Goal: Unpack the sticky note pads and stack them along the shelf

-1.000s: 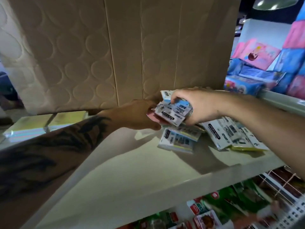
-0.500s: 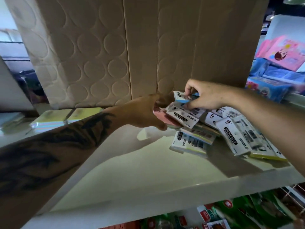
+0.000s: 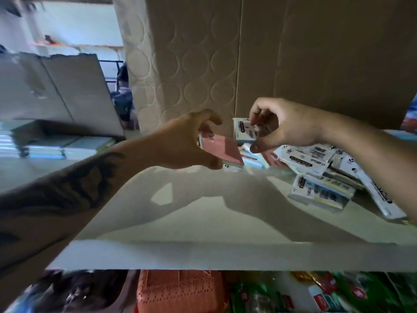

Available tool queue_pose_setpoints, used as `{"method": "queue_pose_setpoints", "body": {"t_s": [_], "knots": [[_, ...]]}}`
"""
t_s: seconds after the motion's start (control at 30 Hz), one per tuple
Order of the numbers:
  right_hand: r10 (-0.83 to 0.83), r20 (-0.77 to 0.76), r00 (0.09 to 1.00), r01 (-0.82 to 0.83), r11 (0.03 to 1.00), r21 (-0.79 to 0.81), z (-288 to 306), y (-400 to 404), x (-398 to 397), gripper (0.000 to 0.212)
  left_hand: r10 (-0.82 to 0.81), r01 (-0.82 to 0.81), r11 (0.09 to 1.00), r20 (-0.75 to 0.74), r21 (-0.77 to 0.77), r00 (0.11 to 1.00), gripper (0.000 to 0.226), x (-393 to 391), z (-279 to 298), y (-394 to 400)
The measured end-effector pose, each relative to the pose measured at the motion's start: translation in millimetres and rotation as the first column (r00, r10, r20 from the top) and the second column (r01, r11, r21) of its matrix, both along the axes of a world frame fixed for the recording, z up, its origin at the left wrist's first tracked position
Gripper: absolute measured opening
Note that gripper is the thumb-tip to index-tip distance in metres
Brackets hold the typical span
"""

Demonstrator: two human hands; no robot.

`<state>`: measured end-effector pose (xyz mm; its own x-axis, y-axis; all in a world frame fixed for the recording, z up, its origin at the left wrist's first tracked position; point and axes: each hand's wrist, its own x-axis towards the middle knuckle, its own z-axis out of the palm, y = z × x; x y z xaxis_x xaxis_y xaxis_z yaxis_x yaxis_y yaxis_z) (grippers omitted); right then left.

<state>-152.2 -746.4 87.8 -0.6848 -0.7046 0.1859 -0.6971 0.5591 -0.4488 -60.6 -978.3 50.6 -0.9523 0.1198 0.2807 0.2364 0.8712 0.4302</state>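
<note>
Over the white shelf, the left hand gripped a pink sticky note pad between curled fingers and thumb, while the right hand pinched a white-wrapped pad just beside it. The other wrapped pads lay in a loose pile on the shelf's right side — in front of the tall cardboard box at the far edge — with the pink pad's far end touching the pile
</note>
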Motion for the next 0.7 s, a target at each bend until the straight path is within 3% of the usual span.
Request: {"method": "queue_pose_setpoints", "body": {"t_s": [0.17, 0.4, 0.53, 0.7], "knots": [[0.102, -0.001, 0.995, -0.102, 0.995, 0.016, -14, -66, 34, 0.051, 0.142, -0.142, 0.99, -0.019, -0.004, 0.99, 0.086, 59, -12, -80], [0.196, 0.017, 0.981, -0.196, 0.98, 0.024, -30, -171, 79, 0.054, 0.253, -0.243, 0.962, -0.075, 0.122, 0.965, 0.082, 125, -28, -205], [0.209, 0.022, 0.978, -0.21, 0.974, 0.085, -34, -222, 105, 0.053, 0.24, -0.226, 0.96, -0.071, 0.166, 0.968, 0.095, 151, -32, -262], [0.213, -0.018, 0.977, -0.21, 0.972, 0.104, -48, -283, 131, 0.056, 0.191, -0.184, 0.976, -0.05, 0.114, 0.98, 0.077, 172, -45, -336]]}}
